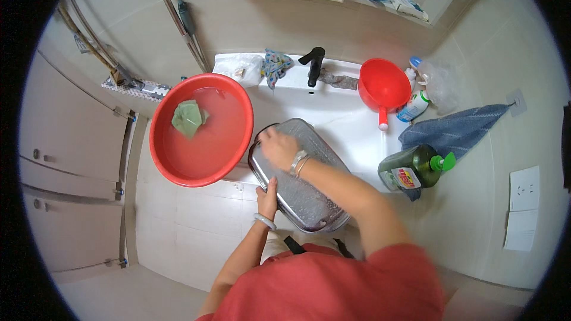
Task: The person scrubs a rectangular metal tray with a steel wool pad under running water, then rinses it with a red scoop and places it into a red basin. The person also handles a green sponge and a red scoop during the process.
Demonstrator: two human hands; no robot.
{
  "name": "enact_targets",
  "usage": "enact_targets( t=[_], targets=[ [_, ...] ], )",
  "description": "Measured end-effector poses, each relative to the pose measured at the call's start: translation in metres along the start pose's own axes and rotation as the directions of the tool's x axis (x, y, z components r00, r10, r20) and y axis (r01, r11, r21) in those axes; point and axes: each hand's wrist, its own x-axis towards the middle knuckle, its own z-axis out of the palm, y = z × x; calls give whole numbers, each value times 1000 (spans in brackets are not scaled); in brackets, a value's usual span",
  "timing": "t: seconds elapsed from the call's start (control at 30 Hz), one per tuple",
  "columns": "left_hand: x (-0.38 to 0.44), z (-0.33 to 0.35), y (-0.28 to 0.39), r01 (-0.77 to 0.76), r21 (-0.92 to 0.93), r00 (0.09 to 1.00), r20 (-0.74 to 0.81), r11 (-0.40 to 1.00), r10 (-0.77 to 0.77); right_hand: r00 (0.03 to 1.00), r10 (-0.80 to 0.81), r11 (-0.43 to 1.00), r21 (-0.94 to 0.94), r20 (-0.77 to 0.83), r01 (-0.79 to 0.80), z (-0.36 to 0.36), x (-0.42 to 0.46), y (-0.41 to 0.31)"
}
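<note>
A grey rectangular dish (pixel 308 187) with a shiny rim is tilted over the front edge of the white washbasin (pixel 357 142). Drops or suds cover its upturned surface. My left hand (pixel 267 199), with a bangle at the wrist, grips the long near-left side, thumb on top. My right hand (pixel 280 148) lies on the dish near its far-left end, blurred by motion. Whether anything is under its fingers is hidden. To the left, a red plastic basin (pixel 156 142) contains cloudy water and a pale green cloth (pixel 187 117).
A black faucet (pixel 316 62) stands at the back, flanked by a patterned cloth (pixel 276 66) and a grey rag (pixel 339 81). Rightward are a red dipper (pixel 384 81), a spray bottle (pixel 412 106), a green pump bottle (pixel 408 169) and a hanging blue towel (pixel 455 131). Mop handles (pixel 174 13) lean back left.
</note>
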Motion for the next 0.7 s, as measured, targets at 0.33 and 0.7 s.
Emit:
enact_targets(
  t=[0.33, 0.7],
  targets=[
    [-3, 2, 12, 74, -112, 997, 45, 991, -69, 839, 505, 810, 225, 202, -541, -34, -60, 137],
    [-19, 4, 32, 197, -456, 952, 301, 868, -58, 763, 527, -584, 812, 375, 4, -116, -135, 139]
  ],
)
